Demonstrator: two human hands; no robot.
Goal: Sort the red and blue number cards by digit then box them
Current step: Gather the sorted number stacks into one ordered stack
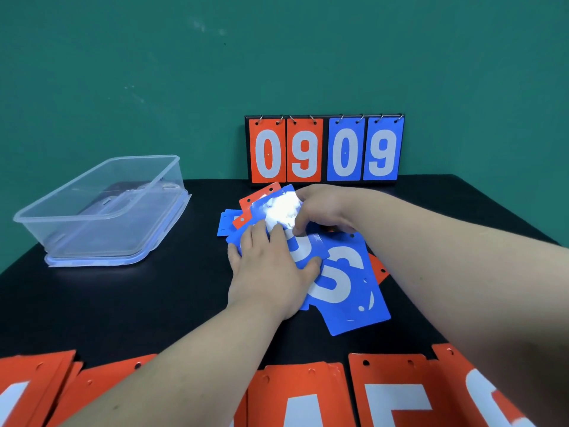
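A loose pile of blue number cards (348, 291) with a few red ones (255, 198) lies in the middle of the black table. My left hand (271, 272) rests flat on the pile, thumb on a blue card. My right hand (320, 208) pinches the edge of a tilted blue card (277, 208) that glares white. Several red cards (394, 392) lie in stacks along the near edge, partly cut off by the frame. A clear plastic box (101, 211) stands open at the left.
A flip scoreboard (324, 149) showing 09 in red and 09 in blue stands at the back against the green wall. The box sits on its lid (92, 261). Bare black table (154, 303) lies between the box and the pile.
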